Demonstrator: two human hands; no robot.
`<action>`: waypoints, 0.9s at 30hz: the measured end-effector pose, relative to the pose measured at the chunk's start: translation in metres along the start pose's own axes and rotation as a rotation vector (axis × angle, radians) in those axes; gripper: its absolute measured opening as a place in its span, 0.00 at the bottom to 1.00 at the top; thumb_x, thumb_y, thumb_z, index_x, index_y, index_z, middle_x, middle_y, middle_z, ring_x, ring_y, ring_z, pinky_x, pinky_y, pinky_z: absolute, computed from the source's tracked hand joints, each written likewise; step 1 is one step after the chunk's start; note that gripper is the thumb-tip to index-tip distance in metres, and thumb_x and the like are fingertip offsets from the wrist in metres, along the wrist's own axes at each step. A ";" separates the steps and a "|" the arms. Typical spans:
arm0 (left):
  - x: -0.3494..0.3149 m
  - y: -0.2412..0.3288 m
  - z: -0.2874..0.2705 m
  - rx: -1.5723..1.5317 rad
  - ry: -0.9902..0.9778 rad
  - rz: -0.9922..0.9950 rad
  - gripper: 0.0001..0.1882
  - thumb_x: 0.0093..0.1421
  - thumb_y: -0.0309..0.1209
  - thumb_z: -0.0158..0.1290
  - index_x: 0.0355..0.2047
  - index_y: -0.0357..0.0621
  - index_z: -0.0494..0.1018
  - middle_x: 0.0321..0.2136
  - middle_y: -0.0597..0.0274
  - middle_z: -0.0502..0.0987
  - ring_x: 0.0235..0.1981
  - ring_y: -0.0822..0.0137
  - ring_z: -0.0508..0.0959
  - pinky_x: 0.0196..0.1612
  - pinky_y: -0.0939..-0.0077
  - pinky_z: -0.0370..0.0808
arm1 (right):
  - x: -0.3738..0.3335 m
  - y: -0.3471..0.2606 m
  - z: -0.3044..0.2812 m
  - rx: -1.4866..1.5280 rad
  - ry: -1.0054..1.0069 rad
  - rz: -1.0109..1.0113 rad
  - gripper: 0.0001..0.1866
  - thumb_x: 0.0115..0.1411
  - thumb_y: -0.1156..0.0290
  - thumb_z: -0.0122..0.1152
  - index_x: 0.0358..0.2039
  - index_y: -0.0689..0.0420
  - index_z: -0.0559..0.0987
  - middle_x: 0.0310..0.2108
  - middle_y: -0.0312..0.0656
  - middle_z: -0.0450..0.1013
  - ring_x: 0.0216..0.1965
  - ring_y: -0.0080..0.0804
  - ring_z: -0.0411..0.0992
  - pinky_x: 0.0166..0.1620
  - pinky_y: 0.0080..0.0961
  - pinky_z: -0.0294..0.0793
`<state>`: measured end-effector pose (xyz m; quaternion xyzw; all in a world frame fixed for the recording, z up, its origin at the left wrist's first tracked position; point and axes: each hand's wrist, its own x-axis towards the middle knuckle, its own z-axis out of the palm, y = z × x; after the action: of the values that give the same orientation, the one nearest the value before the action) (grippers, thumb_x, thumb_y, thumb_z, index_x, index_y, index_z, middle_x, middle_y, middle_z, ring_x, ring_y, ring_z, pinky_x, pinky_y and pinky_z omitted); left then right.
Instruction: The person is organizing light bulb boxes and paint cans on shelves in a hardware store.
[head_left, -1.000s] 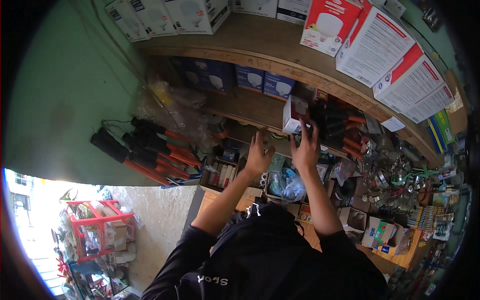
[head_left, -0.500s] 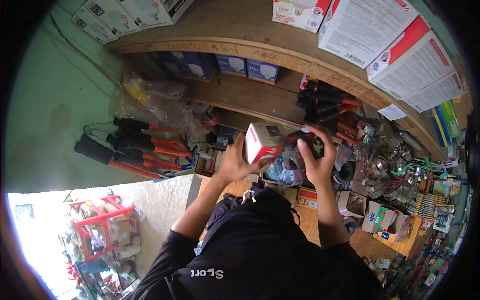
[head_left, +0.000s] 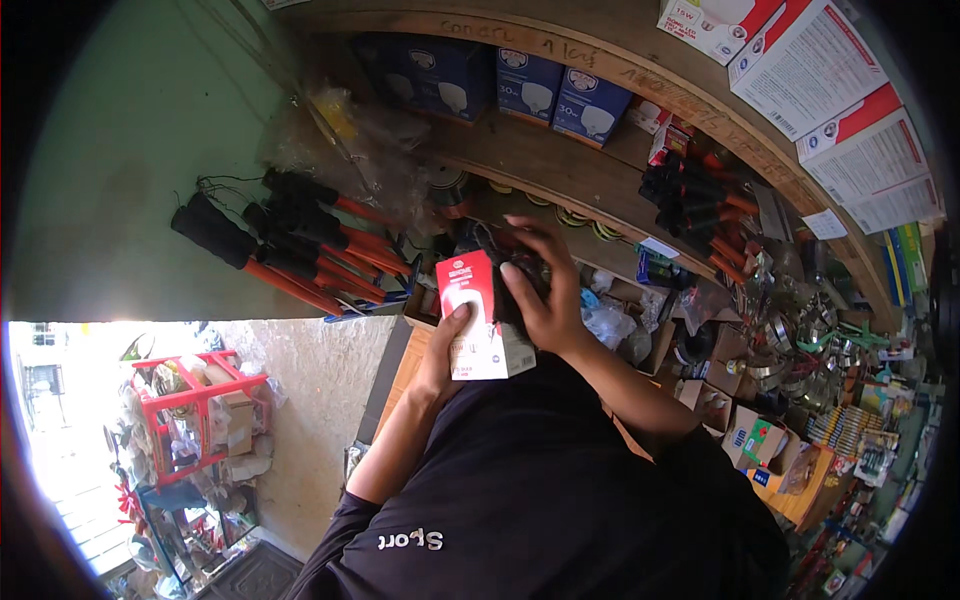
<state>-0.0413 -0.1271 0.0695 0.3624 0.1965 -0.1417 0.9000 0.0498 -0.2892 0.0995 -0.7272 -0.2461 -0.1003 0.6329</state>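
- Red-and-white cardboard bulb box (head_left: pixel 480 320) sits at chest height, below the wooden shelf (head_left: pixel 560 165).
- Left hand (head_left: pixel 450 345) cups its side; right hand (head_left: pixel 545 285) spreads over its top.
- Best keep both hands firm, box level.

Both hands have come down from the cluttered wooden shelf (head_left: pixel 560 165): the left hand (head_left: pixel 447 345) and right hand (head_left: pixel 540 285) now hold a red-and-white cardboard bulb box (head_left: pixel 478 318) close against the chest.
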 end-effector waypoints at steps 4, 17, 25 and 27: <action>0.001 0.022 -0.018 -0.126 -0.092 0.151 0.28 0.73 0.49 0.45 0.61 0.40 0.69 0.51 0.52 0.80 0.50 0.60 0.82 0.56 0.62 0.79 | -0.023 -0.031 0.027 -0.045 -0.123 -0.050 0.21 0.63 0.69 0.63 0.55 0.62 0.77 0.62 0.55 0.67 0.66 0.55 0.66 0.66 0.44 0.65; -0.008 0.039 -0.111 -0.032 0.057 0.164 0.25 0.72 0.45 0.49 0.62 0.46 0.62 0.45 0.58 0.80 0.39 0.68 0.84 0.47 0.72 0.82 | -0.067 -0.020 0.123 -0.097 0.027 0.311 0.19 0.68 0.67 0.60 0.56 0.61 0.76 0.49 0.53 0.77 0.52 0.45 0.76 0.58 0.36 0.71; -0.028 0.066 -0.126 0.381 -0.254 0.358 0.40 0.75 0.53 0.38 0.76 0.43 0.41 0.66 0.47 0.63 0.67 0.60 0.65 0.69 0.61 0.62 | -0.056 0.000 0.138 0.077 0.198 0.531 0.19 0.70 0.64 0.60 0.54 0.64 0.76 0.46 0.52 0.80 0.47 0.37 0.78 0.53 0.34 0.75; -0.026 0.055 -0.147 0.547 -0.176 0.422 0.42 0.75 0.55 0.39 0.77 0.47 0.37 0.66 0.48 0.62 0.67 0.58 0.65 0.69 0.62 0.61 | -0.067 -0.014 0.148 0.046 0.199 0.494 0.19 0.69 0.64 0.60 0.54 0.64 0.76 0.46 0.52 0.80 0.47 0.40 0.79 0.53 0.34 0.75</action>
<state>-0.0793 0.0186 0.0170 0.6090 -0.0062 -0.0305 0.7926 -0.0390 -0.1601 0.0541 -0.7373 0.0001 -0.0079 0.6755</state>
